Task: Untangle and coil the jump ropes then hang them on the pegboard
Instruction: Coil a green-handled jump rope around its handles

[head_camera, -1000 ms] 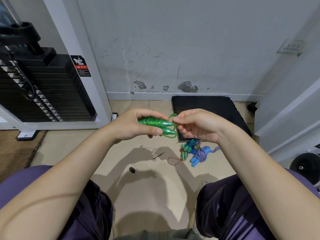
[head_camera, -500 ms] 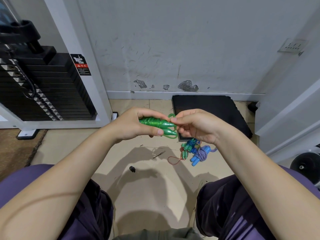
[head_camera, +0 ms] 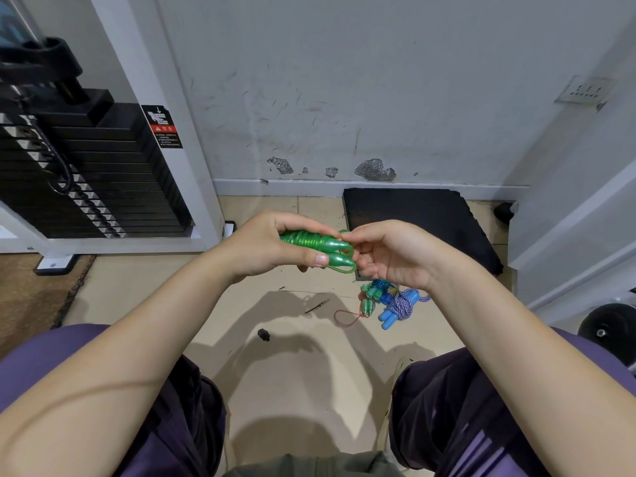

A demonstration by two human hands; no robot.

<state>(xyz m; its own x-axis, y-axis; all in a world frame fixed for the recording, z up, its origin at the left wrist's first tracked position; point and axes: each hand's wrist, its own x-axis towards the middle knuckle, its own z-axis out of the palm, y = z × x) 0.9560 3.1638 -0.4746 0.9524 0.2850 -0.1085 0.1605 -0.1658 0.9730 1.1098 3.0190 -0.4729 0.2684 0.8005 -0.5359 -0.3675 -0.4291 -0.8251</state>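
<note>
A green jump rope [head_camera: 318,245], its cord wound round its two handles, is held in front of me above the floor. My left hand [head_camera: 265,246] grips the wrapped handles, thumb on the lower one. My right hand [head_camera: 392,253] pinches the green cord loop at the handles' tips. On the floor below lie other coiled ropes: a blue-handled one with a purple-white cord [head_camera: 399,306], a small green-handled one with a red cord [head_camera: 364,306], and a blue-green bundle [head_camera: 380,290]. No pegboard is in view.
A weight-stack machine [head_camera: 86,173] with a white frame stands at the left. A black mat [head_camera: 420,222] lies by the wall. A small black object [head_camera: 264,334] is on the tiled floor. A dumbbell end [head_camera: 607,330] sits at the right. My knees frame the bottom.
My right hand has shifted slightly left along the green loop, closer to the handle tips. The left hand keeps its grip in about the same place.
</note>
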